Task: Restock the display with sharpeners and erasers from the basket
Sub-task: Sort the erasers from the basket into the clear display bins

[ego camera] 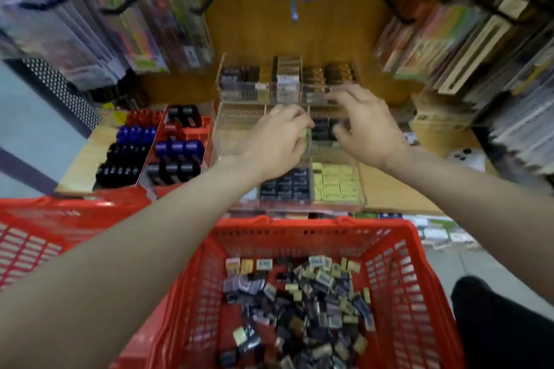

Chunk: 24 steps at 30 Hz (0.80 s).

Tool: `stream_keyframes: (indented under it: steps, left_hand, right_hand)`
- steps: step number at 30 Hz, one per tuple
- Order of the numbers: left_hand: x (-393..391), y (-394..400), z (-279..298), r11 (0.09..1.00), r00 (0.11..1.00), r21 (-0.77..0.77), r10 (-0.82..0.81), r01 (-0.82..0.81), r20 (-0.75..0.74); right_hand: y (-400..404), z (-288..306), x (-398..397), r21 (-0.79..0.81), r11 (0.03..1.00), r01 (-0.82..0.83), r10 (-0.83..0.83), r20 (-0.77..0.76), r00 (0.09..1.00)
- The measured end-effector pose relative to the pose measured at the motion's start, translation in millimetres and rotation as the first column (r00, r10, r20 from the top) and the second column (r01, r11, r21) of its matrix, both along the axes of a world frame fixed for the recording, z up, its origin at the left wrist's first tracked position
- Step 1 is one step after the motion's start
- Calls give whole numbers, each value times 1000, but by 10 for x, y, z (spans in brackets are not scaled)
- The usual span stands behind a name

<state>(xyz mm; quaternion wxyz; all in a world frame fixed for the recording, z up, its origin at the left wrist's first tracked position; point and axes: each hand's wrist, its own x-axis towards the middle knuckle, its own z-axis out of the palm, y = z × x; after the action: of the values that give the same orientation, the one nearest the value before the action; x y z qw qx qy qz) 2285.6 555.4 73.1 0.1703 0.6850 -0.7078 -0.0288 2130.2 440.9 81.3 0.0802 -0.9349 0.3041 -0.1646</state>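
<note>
A red plastic basket (pixel 299 237) in front of me holds several small packaged erasers and sharpeners (pixel 302 308). Beyond it stands a clear acrylic display (pixel 361 186) with compartments of black and yellow boxes. My left hand (pixel 278 144) hovers over the display's middle row, its fingers curled round a small pale green item (pixel 305 134). My right hand (pixel 365 126) reaches over the same row beside some black boxes (pixel 322 129); its fingers are bent, and whether they hold anything is hidden by blur.
Red trays (pixel 207 126) of blue, black and red sharpeners stand left of the display. A second red basket (pixel 45 231) sits at the near left. Hanging packs on hooks flank both sides above the wooden shelf (pixel 398 192). A white device (pixel 467 159) lies at the right.
</note>
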Motion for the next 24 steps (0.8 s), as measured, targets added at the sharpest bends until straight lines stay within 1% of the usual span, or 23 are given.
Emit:
stream_keyframes:
  steps: [1,2,3,4,5,6,8,9,11,13,14,17,19,21,24]
  left_hand:
    - [-96,185,-80,997,998,-43,-64,63,-21]
    - [-197,376,-165,995,994,-20,-103,102,-44]
    - [-298,569,-262,990,992,72,-116,120,-57]
    - [-384,750,-369,973,992,195,-120,127,-48]
    - [-449,903,-498,939,992,320,-123,127,-31]
    - [-497,1049,-652,891,993,437,-119,118,-26]
    - [-546,1275,-994,770,996,632,-80,86,-39]
    - [-565,1372,-1166,703,998,708,-44,69,-54]
    - [-592,1532,-1479,593,996,804,29,49,-82]
    - [-636,1643,-1751,521,992,852,81,42,-98]
    - [-667,1690,-1881,507,989,861,101,40,-106]
    - [-759,1777,-2245,527,979,849,162,18,-121]
    - [-780,1798,-2452,541,973,841,198,-6,-121]
    - [-766,1814,-2605,543,971,839,216,-28,-108]
    - [-705,1870,-2768,583,960,809,263,-80,-94]
  right_hand:
    - [217,-129,-144,-28,998,-52,54,80,995]
    - [439,-284,-295,-20,995,-93,95,106,990]
    - [665,-447,-453,29,992,-125,122,83,989]
    - [873,-625,-597,108,986,-128,125,32,992]
    - [1052,-798,-723,199,974,-106,115,-35,993]
    - [1214,-959,-835,291,954,-65,101,-109,989]
    - [1437,-1254,-1001,446,892,73,59,-275,959]
    - [1518,-1378,-1059,497,856,143,47,-349,936]
    - [1627,-1597,-1147,564,785,256,32,-450,892]
    - [1708,-1802,-1214,602,735,311,61,-516,855]
    - [1750,-1898,-1240,618,715,327,74,-532,844]
    - [1873,-2198,-1293,654,664,363,78,-542,837]
    - [1949,-2351,-1288,671,643,369,63,-527,848]
    - [2006,-2462,-1284,680,628,379,40,-515,856]
    - [2047,-2567,-1283,690,607,395,19,-510,860]
